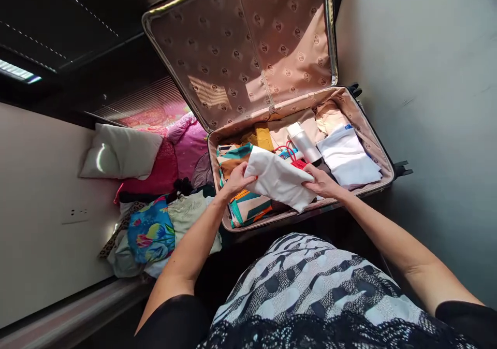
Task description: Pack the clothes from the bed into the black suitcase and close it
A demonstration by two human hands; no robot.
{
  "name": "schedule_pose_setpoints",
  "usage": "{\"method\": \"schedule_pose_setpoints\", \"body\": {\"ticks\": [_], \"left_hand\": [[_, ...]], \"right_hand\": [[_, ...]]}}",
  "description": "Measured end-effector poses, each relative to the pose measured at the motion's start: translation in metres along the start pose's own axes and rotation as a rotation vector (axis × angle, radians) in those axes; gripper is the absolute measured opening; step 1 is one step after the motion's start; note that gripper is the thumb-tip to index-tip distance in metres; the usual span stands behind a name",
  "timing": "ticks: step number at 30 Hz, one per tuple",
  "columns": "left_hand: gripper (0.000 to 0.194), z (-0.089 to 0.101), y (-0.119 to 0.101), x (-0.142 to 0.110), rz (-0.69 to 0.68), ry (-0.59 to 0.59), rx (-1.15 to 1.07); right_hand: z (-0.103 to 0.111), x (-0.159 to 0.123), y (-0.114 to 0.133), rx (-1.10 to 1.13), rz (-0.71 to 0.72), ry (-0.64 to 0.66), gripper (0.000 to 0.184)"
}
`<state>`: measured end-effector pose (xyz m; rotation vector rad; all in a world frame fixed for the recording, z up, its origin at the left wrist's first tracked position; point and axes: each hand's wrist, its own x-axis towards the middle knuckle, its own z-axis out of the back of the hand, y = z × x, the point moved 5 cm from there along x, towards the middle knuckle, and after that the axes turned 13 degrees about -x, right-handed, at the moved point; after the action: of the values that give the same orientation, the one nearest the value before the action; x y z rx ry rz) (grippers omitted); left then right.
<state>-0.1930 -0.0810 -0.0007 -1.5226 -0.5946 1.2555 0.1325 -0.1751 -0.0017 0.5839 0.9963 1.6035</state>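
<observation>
Folded white cloth (277,178) spans my two hands

In the head view, my left hand (237,180) and right hand (321,181) each pinch one end, fingers closed. It hangs between them above the open suitcase (236,38), its long axis slanting from upper left to lower right, neither hand nearer. It looks plain, lightly creased.

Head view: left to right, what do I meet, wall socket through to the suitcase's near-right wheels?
White wall socket → blue floral-print folded cloth → left hand → white folded cloth → right hand → black suitcase wheels.
</observation>
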Motion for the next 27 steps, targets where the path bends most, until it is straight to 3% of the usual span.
{"method": "schedule_pose_setpoints", "body": {"ticks": [3,7,10,13,16,19,23,27], "left_hand": [[0.051,-0.035,-0.056,0.059,-0.118,0.112,0.018],[0.043,-0.105,-0.130,0.167,-0.275,0.136,0.205],[0.045,-0.160,-0.156,0.230,-0.322,0.079,0.415],[0.068,-0.214,-0.143,0.249,-0.319,0.014,0.690],[0.080,-0.268,-0.101,0.231,-0.273,0.062,0.910],[0.084,-0.312,-0.054,0.209,-0.240,0.155,0.992],[0.081,-0.346,-0.014,0.204,-0.339,0.228,1.046],[0.073,-0.362,-0.006,0.204,-0.361,0.192,1.046]], "right_hand": [[0.049,-0.009,-0.030,0.127,-0.123,-0.159,0.044],[0.122,-0.001,-0.088,0.204,-0.272,-0.354,0.062],[0.162,0.013,-0.125,-0.071,-0.454,-0.415,0.057],[0.165,0.016,-0.139,-0.554,-0.619,-0.367,0.058],[0.133,0.012,-0.131,-0.834,-0.475,-0.307,0.067],[0.104,0.007,-0.133,-1.029,-0.345,-0.257,0.073],[0.098,0.012,-0.169,-1.026,-0.386,-0.169,0.077],[0.098,0.013,-0.198,-1.073,-0.329,-0.124,0.083]]}}
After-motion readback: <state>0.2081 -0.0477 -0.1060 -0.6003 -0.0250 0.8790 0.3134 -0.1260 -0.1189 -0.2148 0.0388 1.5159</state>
